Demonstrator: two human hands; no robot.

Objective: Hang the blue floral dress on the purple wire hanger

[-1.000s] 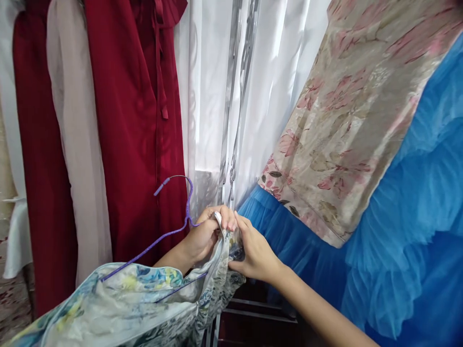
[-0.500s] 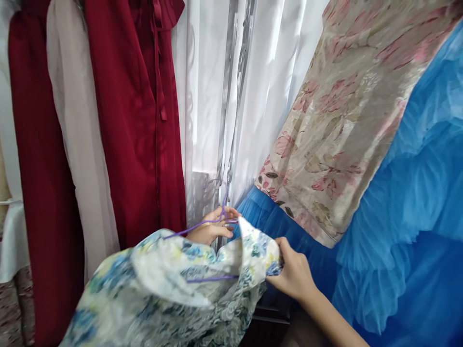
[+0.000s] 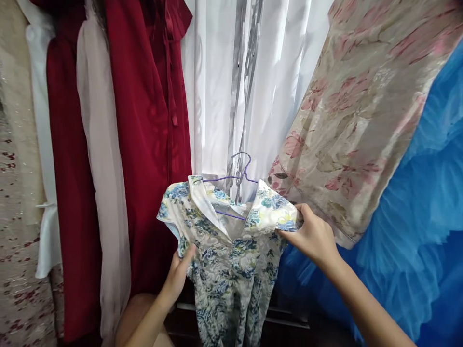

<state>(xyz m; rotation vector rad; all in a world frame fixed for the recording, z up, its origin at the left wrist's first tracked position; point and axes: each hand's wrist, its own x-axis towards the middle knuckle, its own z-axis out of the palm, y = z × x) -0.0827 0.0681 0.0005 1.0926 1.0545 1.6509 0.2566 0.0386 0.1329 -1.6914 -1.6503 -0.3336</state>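
A collared dress (image 3: 220,260) with blue and yellow flowers on white hangs upright in front of me on a purple wire hanger (image 3: 231,177). The hanger's hook sticks up above the collar, and its lower bar shows through the open neckline. My right hand (image 3: 314,233) pinches the dress at the shoulder on the right, thumb below and fingers above. Lower down on the other side, my left hand (image 3: 179,272) grips the fabric beneath the left sleeve, thumb in front. Its other fingers are mostly hidden behind the cloth.
Dark red garments (image 3: 144,144) and a pale pink one (image 3: 99,159) hang at the left. White curtains (image 3: 217,96) are behind. On the right hang a beige floral dress (image 3: 347,125) and a ruffled blue tulle dress (image 3: 405,231).
My left hand has left the hanger's hook area and moved down to the dress's left side. The dress has swung from slanting and bunched to upright, facing me. My right hand keeps the shoulder.
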